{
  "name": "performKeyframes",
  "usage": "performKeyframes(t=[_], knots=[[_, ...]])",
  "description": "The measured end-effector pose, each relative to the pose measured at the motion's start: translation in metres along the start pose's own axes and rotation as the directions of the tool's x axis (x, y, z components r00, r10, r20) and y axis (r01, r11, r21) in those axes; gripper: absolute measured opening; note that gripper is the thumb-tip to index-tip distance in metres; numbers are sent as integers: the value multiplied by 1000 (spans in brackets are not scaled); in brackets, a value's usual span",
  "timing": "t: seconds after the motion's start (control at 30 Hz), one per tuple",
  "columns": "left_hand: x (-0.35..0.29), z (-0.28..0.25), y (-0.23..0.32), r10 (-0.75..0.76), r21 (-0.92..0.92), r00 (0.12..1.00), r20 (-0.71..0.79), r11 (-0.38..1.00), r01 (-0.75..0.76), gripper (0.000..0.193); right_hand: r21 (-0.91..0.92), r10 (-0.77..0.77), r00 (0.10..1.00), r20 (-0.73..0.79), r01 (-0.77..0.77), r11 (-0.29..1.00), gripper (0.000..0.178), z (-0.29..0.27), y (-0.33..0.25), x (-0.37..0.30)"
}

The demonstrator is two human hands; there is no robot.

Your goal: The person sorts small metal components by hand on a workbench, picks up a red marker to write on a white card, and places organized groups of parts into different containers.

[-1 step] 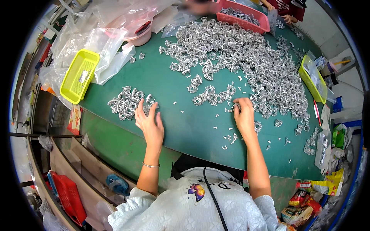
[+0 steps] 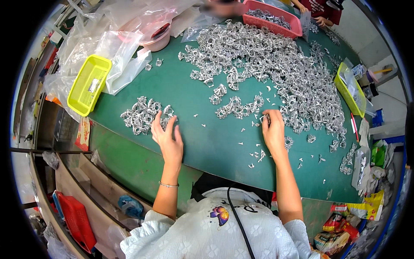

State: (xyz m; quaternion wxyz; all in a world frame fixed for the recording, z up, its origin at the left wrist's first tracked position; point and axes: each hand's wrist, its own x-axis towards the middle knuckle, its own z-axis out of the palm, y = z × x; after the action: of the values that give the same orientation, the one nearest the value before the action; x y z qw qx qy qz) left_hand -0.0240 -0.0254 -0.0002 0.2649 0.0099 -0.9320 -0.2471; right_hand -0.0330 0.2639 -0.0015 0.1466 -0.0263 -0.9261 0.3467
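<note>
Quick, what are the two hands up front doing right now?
Left hand: open, at the edge of the small silvery pile.
Right hand: closed on a small silvery piece, partly hidden.

On the green table [image 2: 207, 151] lies a large heap of silver ring-like pieces [image 2: 276, 60], and at its near edge the right hand [image 2: 274, 134] holds a small metal piece [image 2: 267, 118] in a fingertip grip. Left of the heap, the left hand [image 2: 168, 144] curves, fingers apart, at a smaller pile [image 2: 140, 116]. Beyond the heap sits a pink basket [image 2: 269, 29]; right of it, a yellow-green basket [image 2: 354, 108].
</note>
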Motion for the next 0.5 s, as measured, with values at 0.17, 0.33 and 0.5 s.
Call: performKeyframes(t=[0.17,0.33,0.5], knots=[[2,6,-17,10,-70,993,-114,997,-18,29,115,-11,994,104,-1,993,42,1,-31,14],[7,7,-20,-29,-75,997,-66,997,24,31,-110,-80,968,238,108,988,44,2,-26,21],[4,1,-9,-13,-196,978,-206,980,-29,22,130,170,961,217,-201,971,40,-11,-1,5]])
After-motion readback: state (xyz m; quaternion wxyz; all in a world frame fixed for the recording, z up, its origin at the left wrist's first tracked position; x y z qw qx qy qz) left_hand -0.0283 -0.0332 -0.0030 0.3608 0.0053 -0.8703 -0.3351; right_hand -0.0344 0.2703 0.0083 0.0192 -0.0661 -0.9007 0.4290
